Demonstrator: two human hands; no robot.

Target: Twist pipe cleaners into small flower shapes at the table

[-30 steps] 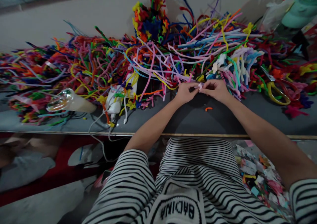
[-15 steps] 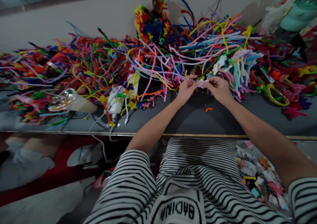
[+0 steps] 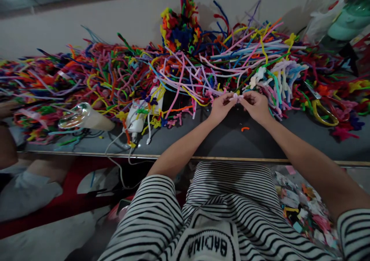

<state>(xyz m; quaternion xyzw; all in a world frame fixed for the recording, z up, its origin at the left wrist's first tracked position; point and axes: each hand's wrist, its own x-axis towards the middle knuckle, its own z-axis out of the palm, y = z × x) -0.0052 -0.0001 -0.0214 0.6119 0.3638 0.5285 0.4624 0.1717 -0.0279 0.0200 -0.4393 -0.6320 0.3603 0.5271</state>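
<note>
Between my two hands is a small pale-pink pipe-cleaner flower [image 3: 236, 97], held just above the dark table. My left hand [image 3: 223, 106] pinches its left side with closed fingers. Pinching from the right, my right hand [image 3: 256, 105] has its thumb and forefinger on the other side of the flower. A short orange pipe-cleaner piece [image 3: 245, 129] lies on the table below them. Directly behind the hands rises a heap of pipe cleaners [image 3: 202, 70] in many colours. White and pastel pipe-cleaner pieces [image 3: 285, 76] lie to the right of my right hand.
Yellow-handled scissors [image 3: 323, 112] rest at the right. On the left are a white power strip [image 3: 137, 116] with cables and a clear plastic cup [image 3: 83, 116] on its side. Another person's arm [image 3: 6, 145] reaches in at the far left. Scraps [image 3: 309, 207] lie below the table's front edge [image 3: 245, 159].
Both hands stay at the flower while their fingers shift around it. Another person's arm has come into view at the far left. The whole view has moved slightly.
</note>
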